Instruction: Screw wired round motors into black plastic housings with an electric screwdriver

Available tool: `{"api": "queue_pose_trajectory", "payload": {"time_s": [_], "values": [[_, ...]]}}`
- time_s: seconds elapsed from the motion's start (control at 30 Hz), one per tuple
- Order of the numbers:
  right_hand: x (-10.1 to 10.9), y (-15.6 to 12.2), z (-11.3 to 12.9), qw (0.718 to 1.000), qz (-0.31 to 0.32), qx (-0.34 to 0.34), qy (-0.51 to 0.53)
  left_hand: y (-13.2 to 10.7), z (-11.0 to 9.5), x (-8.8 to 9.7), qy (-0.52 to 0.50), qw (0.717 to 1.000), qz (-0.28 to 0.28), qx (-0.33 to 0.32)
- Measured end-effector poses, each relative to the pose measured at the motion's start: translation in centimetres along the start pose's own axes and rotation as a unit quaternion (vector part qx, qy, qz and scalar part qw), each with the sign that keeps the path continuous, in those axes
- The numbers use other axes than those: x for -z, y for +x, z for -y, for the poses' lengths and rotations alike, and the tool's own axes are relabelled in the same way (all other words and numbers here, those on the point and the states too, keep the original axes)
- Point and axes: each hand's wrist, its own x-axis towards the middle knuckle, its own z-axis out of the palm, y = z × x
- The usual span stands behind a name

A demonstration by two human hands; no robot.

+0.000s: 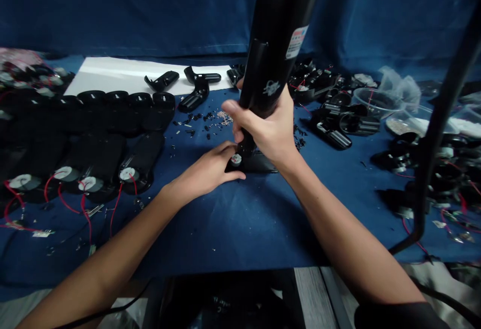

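Observation:
My right hand point(265, 131) is wrapped around the grip of a large black electric screwdriver point(276, 33), which stands nearly upright with a label on its side. Its lower end points down at a black plastic housing point(257, 163) lying on the blue cloth. My left hand point(208, 166) steadies that housing, with the fingers over its near end beside a small white disc point(236, 159). The tip of the screwdriver is hidden behind my right hand and fingers.
Rows of black housings with white discs and red wires point(93, 158) cover the left side. Loose screws point(221, 117) and small black parts lie ahead on the blue cloth point(233, 228). Further black parts, a clear plastic bowl point(376, 102) and a black stand pole point(439, 118) are at right.

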Motion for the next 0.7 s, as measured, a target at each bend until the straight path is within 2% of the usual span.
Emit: {"api": "queue_pose_trajectory", "payload": {"time_s": [0.2,0.33,0.53,0.7], "values": [[-0.40,-0.34,0.60,0.998,-0.045,-0.033,0.032,-0.10,0.02,-0.09,0.008,1.000,-0.002,0.000],[-0.51,-0.35,0.56,0.997,-0.061,-0.032,0.035,-0.05,-0.08,-0.13,0.021,1.000,0.003,-0.001],[0.02,-0.05,0.35,1.000,-0.018,-0.013,-0.002,0.00,-0.47,0.16,0.034,0.999,0.027,0.006],[0.09,0.01,0.25,1.000,-0.017,0.000,-0.006,0.00,-0.35,0.00,0.032,0.999,0.012,0.003]]}}
